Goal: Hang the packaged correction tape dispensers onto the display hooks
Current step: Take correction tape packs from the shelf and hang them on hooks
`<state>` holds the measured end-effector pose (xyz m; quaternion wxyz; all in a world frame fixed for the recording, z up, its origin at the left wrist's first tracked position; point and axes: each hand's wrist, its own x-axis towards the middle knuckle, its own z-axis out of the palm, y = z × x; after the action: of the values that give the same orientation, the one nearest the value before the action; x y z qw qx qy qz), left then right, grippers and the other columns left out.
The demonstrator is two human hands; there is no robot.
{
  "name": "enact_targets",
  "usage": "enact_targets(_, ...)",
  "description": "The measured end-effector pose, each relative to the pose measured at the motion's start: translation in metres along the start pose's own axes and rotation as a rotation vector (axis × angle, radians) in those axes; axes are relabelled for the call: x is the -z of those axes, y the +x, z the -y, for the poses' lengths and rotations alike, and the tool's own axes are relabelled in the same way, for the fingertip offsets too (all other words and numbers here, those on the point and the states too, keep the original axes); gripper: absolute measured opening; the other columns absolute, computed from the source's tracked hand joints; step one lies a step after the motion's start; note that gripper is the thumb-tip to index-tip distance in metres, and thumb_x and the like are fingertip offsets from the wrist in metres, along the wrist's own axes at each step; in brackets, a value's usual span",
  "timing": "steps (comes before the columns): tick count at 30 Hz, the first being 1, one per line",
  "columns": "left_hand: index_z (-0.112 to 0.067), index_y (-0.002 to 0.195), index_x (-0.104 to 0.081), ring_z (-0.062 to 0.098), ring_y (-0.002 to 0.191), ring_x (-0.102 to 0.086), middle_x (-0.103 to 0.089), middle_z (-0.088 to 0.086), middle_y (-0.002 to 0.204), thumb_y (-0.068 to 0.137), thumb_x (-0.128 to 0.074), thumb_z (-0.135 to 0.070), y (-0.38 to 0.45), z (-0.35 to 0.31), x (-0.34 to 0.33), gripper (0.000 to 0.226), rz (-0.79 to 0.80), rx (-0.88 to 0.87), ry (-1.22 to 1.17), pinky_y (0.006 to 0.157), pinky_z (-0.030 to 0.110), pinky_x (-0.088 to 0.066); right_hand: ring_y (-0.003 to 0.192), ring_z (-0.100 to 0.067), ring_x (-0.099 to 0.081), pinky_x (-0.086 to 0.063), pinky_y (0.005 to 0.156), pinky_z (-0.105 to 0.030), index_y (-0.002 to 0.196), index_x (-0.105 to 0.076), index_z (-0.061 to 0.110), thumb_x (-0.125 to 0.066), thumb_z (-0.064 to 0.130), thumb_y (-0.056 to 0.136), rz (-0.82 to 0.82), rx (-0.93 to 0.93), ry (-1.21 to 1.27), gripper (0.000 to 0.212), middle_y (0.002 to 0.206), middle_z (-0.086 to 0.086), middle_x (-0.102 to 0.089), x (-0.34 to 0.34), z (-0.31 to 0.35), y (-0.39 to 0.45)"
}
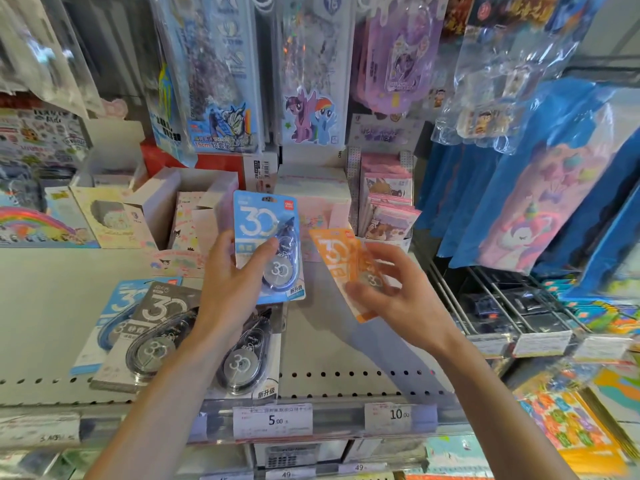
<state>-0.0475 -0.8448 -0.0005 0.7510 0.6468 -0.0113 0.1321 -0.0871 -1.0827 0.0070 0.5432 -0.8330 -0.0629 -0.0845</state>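
On the shelf (52, 306) at the left lie three packs flat on their backs: a blue one (104, 327) partly under a black pack (145, 334), and a third pack (247, 362) just beside it, half hidden by the left forearm. They look like stock waiting its turn, laid flat because nothing on this shelf would hold them upright.

The left hand (230, 282) grips a blue pack (268, 247) upright, thumb across the front of the card and the fingers behind, so the hang slot at its top edge stays free and points up. That grip suits sliding the slot over a hook.

The right hand (391, 292) pinches an orange pack (346, 268) between curled fingers and thumb. This pack is tilted, its top leaning left toward the blue one, and the two are near but apart. It is motion-blurred, so I cannot tell how the fingers sit on it. Holding one pack in each hand probably saves a second reach.

Further right, bare hooks (491, 306) run out from the rack, each ending in a price tag (540, 342). These seem the likely destination, though other goods already hang round them.
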Motion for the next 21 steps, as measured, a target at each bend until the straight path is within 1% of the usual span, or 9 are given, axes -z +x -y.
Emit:
enact_targets(3, -0.032, 0.107, -0.067, 0.009, 0.097, -0.075, -0.079, -0.011, 0.104, 0.076, -0.078, -0.043, -0.004, 0.001, -0.008, 0.035, 0.023, 0.028, 0.010, 0.078, 0.032, -0.058, 0.123, 0.002, -0.058, -0.058, 0.078, -0.015, 0.137, -0.056, 0.024, -0.085, 0.026, 0.084, -0.064, 0.068, 0.088, 0.060, 0.129, 0.015, -0.062, -0.006, 0.011, 0.003)
enact_targets(5, -0.031, 0.109, -0.066, 0.009, 0.094, -0.076, -0.079, -0.012, 0.102, 0.073, -0.078, -0.046, -0.008, 0.000, -0.015, 0.040, 0.064, 0.046, 0.001, 0.072, 0.026, -0.058, 0.123, 0.005, -0.056, -0.057, 0.080, -0.014, 0.137, -0.056, 0.022, -0.087, 0.023, 0.082, -0.074, 0.099, 0.089, 0.063, 0.133, 0.007, -0.060, -0.013, 0.017, 0.005)
enact_targets(8, -0.029, 0.112, -0.066, 0.008, 0.089, -0.078, -0.080, -0.012, 0.099, 0.071, -0.082, -0.047, -0.011, -0.004, -0.023, 0.048, 0.115, 0.060, 0.001, 0.064, 0.018, -0.058, 0.126, 0.002, -0.052, -0.055, 0.092, -0.019, 0.138, -0.056, 0.023, -0.089, 0.025, 0.081, -0.107, 0.164, -0.004, 0.066, 0.136, 0.004, -0.055, -0.022, 0.021, 0.006)
enact_targets(10, -0.028, 0.112, -0.066, 0.009, 0.090, -0.077, -0.080, -0.010, 0.099, 0.072, -0.086, -0.040, -0.011, -0.005, -0.023, 0.046, 0.116, 0.061, 0.035, 0.072, 0.027, -0.060, 0.133, -0.005, -0.049, -0.053, 0.099, -0.024, 0.140, -0.056, 0.023, -0.084, 0.030, 0.084, -0.102, 0.193, -0.035, 0.063, 0.142, 0.005, -0.049, -0.025, 0.022, 0.005)
enact_targets(12, -0.026, 0.112, -0.067, 0.010, 0.091, -0.077, -0.080, -0.009, 0.099, 0.078, -0.087, -0.027, -0.009, -0.004, -0.020, 0.040, 0.098, 0.074, 0.036, 0.082, 0.039, -0.060, 0.136, -0.009, -0.050, -0.056, 0.096, -0.028, 0.141, -0.057, 0.022, -0.076, 0.030, 0.092, -0.094, 0.192, -0.001, 0.053, 0.147, 0.004, -0.047, -0.025, 0.023, 0.004)
enact_targets(15, -0.026, 0.110, -0.067, 0.004, 0.083, -0.076, -0.080, -0.013, 0.094, 0.082, -0.084, -0.020, -0.008, -0.005, -0.019, 0.034, 0.088, 0.071, 0.029, 0.082, 0.046, -0.062, 0.128, -0.013, -0.060, -0.061, 0.093, -0.034, 0.143, -0.055, 0.024, -0.072, 0.022, 0.097, -0.117, 0.107, 0.108, 0.049, 0.143, 0.001, -0.056, -0.021, 0.024, 0.005)
enact_targets(17, -0.026, 0.109, -0.066, 0.001, 0.077, -0.074, -0.079, -0.014, 0.091, 0.082, -0.084, -0.020, -0.008, -0.009, -0.019, 0.033, 0.096, 0.046, 0.021, 0.079, 0.048, -0.062, 0.119, -0.015, -0.068, -0.062, 0.091, -0.037, 0.144, -0.054, 0.023, -0.074, 0.027, 0.095, -0.098, 0.006, 0.209, 0.053, 0.136, 0.000, -0.066, -0.019, 0.026, 0.005)
enact_targets(19, -0.031, 0.108, -0.066, 0.002, 0.083, -0.075, -0.079, -0.015, 0.095, 0.080, -0.086, -0.023, -0.011, -0.012, -0.020, 0.035, 0.109, 0.018, 0.000, 0.079, 0.046, -0.060, 0.109, -0.020, -0.074, -0.063, 0.089, -0.039, 0.132, -0.065, 0.020, -0.072, 0.031, 0.096, -0.027, -0.049, 0.306, 0.038, 0.122, -0.003, -0.076, -0.018, 0.029, 0.002)
enact_targets(21, -0.038, 0.103, -0.067, 0.004, 0.091, -0.075, -0.079, -0.014, 0.100, 0.073, -0.087, -0.034, -0.017, -0.018, -0.020, 0.036, 0.124, -0.009, -0.007, 0.079, 0.037, -0.057, 0.106, -0.026, -0.076, -0.064, 0.087, -0.040, 0.119, -0.073, 0.016, -0.072, 0.027, 0.096, 0.003, -0.086, 0.409, 0.026, 0.114, -0.007, -0.080, -0.017, 0.030, -0.004)
